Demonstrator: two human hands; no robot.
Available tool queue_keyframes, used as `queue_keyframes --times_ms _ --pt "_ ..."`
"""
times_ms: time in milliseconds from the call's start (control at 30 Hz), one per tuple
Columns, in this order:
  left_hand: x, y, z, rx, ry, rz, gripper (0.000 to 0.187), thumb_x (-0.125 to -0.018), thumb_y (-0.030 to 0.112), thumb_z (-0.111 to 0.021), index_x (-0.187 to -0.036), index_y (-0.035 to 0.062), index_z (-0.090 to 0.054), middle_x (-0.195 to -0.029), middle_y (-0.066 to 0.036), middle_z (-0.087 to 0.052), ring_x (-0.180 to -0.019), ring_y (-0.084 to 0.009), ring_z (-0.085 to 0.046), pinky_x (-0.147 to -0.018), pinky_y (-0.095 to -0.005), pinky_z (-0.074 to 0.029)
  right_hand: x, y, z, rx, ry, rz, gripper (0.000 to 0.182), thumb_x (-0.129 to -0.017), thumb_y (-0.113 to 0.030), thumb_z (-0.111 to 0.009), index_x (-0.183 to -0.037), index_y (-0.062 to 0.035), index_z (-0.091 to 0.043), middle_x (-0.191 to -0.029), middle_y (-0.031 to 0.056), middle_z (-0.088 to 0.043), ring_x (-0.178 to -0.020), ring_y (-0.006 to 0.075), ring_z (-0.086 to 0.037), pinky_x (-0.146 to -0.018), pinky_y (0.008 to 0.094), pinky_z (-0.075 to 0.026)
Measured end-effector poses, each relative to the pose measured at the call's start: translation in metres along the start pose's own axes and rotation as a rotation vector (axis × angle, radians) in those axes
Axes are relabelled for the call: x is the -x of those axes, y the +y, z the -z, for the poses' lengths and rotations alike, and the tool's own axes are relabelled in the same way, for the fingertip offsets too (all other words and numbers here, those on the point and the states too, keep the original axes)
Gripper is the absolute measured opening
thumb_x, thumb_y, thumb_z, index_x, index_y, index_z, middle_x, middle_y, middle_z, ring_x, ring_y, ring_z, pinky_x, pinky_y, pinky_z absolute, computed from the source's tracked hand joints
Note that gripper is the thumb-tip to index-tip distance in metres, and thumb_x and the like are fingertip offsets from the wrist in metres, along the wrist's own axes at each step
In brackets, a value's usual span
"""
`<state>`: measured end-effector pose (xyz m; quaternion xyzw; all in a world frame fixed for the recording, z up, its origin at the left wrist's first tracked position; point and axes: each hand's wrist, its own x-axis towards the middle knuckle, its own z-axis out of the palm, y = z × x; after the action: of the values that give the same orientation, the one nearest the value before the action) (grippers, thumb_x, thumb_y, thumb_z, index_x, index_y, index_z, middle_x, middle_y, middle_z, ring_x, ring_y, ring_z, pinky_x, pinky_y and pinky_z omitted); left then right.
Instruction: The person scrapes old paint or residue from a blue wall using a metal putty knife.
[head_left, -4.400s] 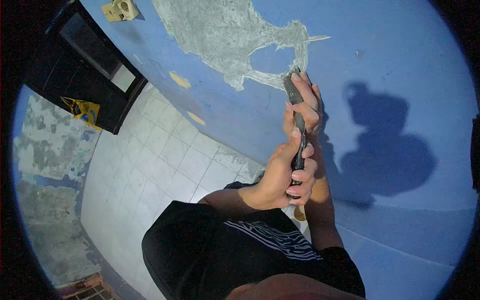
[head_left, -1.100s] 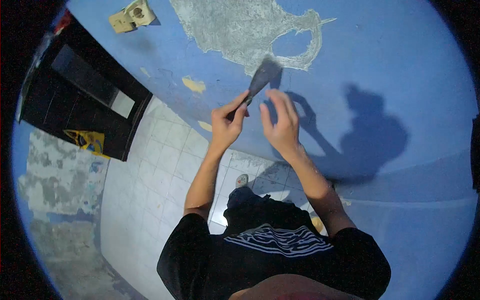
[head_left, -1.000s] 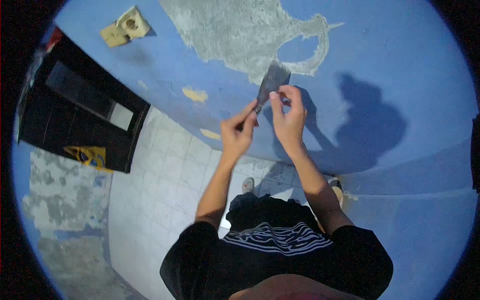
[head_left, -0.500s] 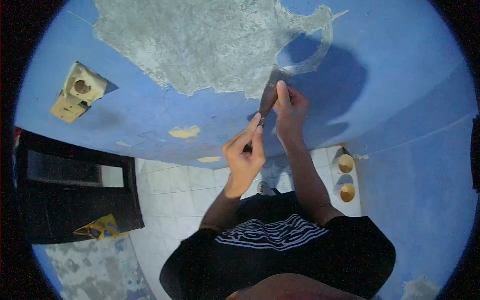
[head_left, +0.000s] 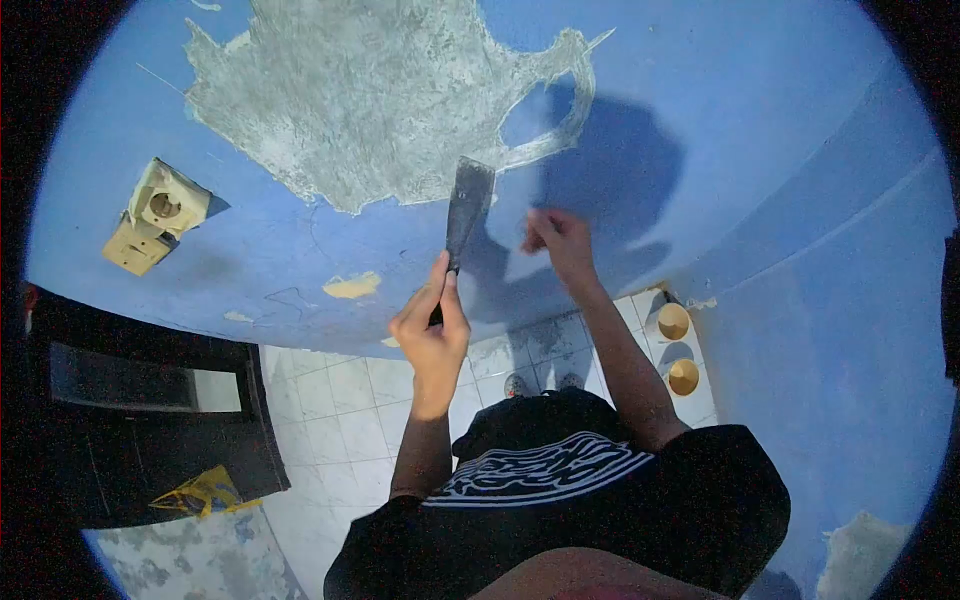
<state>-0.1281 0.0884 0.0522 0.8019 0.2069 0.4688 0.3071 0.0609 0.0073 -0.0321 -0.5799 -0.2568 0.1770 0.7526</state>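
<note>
A putty knife [head_left: 468, 205] with a dark handle and a flat grey blade is gripped in my left hand [head_left: 433, 325], blade pointing up. Its tip overlaps the lower edge of a large grey bare patch [head_left: 380, 100] on the blue wall [head_left: 660, 60]. To the right of the blade, apart from it, is my right hand [head_left: 562, 245], its fingers curled in and slightly blurred, with nothing visible in them. A curved scraped strip [head_left: 575, 120] runs off the patch above that hand.
At left, a loose socket box [head_left: 155, 215] juts from the wall. Below it stands a dark piece of furniture [head_left: 150, 400] with a yellow plastic bag [head_left: 205, 490]. Two tubs [head_left: 682, 377] sit on the white tiled floor [head_left: 340, 420] by the right wall.
My right hand has let go of the blade and drawn back down. My left hand has moved left with the putty knife, now held more upright.
</note>
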Motion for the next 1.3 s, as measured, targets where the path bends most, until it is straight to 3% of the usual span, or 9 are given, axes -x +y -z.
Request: queue_keyframes --times_ms 233,300,767,900,1000,1067,1233,1267,1300 --pt "-0.014 0.019 0.01 -0.112 0.01 0.011 0.025 -0.088 0.002 -0.067 -0.113 0.0036 -0.072 -0.073 -0.008 -0.072 -0.06 -0.0005 -0.051 -0.051 -0.0193 -0.04 0.144 0.293 0.155 0.856 -0.179 -0.317 0.041 -0.092 -0.036 -0.063 -0.069 -0.0031 -0.067 -0.067 0.0124 -0.067 -0.06 0.023 -0.065 -0.06 0.0392 -0.05" --pt "-0.016 0.021 0.016 -0.119 0.041 0.048 0.025 -0.088 0.002 -0.068 -0.112 0.0039 -0.073 -0.072 -0.009 -0.072 -0.06 -0.0002 -0.05 -0.052 -0.0193 -0.04 0.207 0.296 0.19 1.234 -0.479 -0.433 0.049 -0.088 -0.049 -0.056 -0.073 -0.0046 -0.07 -0.082 0.019 -0.068 -0.077 0.0377 -0.066 -0.071 0.0495 -0.051" --pt "-0.059 0.042 0.03 -0.14 0.04 -0.106 0.018 -0.082 0.001 -0.074 -0.099 -0.0027 -0.075 -0.068 -0.014 -0.07 -0.054 -0.0047 -0.056 -0.05 -0.022 -0.044 0.358 0.398 0.323 1.377 -0.899 -0.379 0.056 -0.094 -0.052 -0.047 -0.09 -0.0021 -0.071 -0.089 0.0164 -0.071 -0.086 0.0327 -0.068 -0.074 0.0475 -0.054" --pt "-0.058 0.043 0.055 -0.186 0.009 -0.035 0.018 -0.081 0.003 -0.075 -0.099 -0.0038 -0.074 -0.076 -0.018 -0.072 -0.06 -0.008 -0.062 -0.057 -0.0246 -0.049 0.292 0.433 0.303 0.63 -0.251 -0.654 0.042 -0.075 -0.047 -0.068 -0.106 -0.0191 -0.07 -0.074 0.0081 -0.063 -0.077 0.0313 -0.063 -0.067 0.0487 -0.049" --pt "-0.077 0.06 0.044 -0.369 -0.022 -0.053 0.019 -0.082 0.005 -0.075 -0.099 -0.0031 -0.074 -0.072 -0.019 -0.07 -0.054 -0.0099 -0.059 -0.052 -0.0262 -0.046 0.243 0.409 0.275 0.763 -0.24 -0.378 0.023 -0.091 -0.025 -0.064 -0.089 -0.0016 -0.064 -0.077 0.0125 -0.071 -0.065 0.02 -0.069 -0.053 0.0371 -0.056" --pt "-0.083 0.053 0.043 -0.242 -0.046 0.005 0.018 -0.082 0.008 -0.075 -0.097 -0.0014 -0.074 -0.071 -0.019 -0.068 -0.051 -0.0146 -0.059 -0.052 -0.0271 -0.045 0.231 0.381 0.26 -0.075 0.049 -0.81 0.028 -0.091 -0.029 -0.064 -0.09 -0.0012 -0.064 -0.075 0.0119 -0.07 -0.065 0.0199 -0.069 -0.052 0.0373 -0.056" --pt "-0.086 0.08 0.072 -0.361 -0.14 -0.021 0.021 -0.083 0.009 -0.076 -0.099 -0.0035 -0.074 -0.073 -0.015 -0.072 -0.063 -0.0062 -0.059 -0.058 -0.025 -0.047 0.229 0.349 0.242 0.679 -0.336 -0.922 0.03 -0.091 -0.029 -0.065 -0.102 -0.0008 -0.066 -0.075 0.0114 -0.07 -0.065 0.019 -0.069 -0.052 0.0359 -0.056" --pt "-0.093 0.083 0.072 -0.398 -0.14 -0.084 0.02 -0.083 0.01 -0.076 -0.097 -0.0042 -0.073 -0.072 -0.016 -0.071 -0.06 -0.0065 -0.058 -0.057 -0.0257 -0.047 0.255 0.393 0.261 0.837 -0.454 -0.512 0.031 -0.091 -0.028 -0.065 -0.099 0.0023 -0.068 -0.077 0.0115 -0.071 -0.063 0.0192 -0.068 -0.052 0.0347 -0.056" --pt "-0.097 0.085 0.071 -0.434 -0.141 -0.141 0.02 -0.083 0.01 -0.077 -0.096 -0.0049 -0.073 -0.07 -0.017 -0.069 -0.058 -0.0068 -0.057 -0.056 -0.0263 -0.046 0.255 0.344 0.239 0.509 -0.104 -1.022 0.031 -0.092 -0.032 -0.062 -0.096 -0.0026 -0.069 -0.073 0.0106 -0.069 -0.06 0.0214 -0.067 -0.053 0.0366 -0.057"
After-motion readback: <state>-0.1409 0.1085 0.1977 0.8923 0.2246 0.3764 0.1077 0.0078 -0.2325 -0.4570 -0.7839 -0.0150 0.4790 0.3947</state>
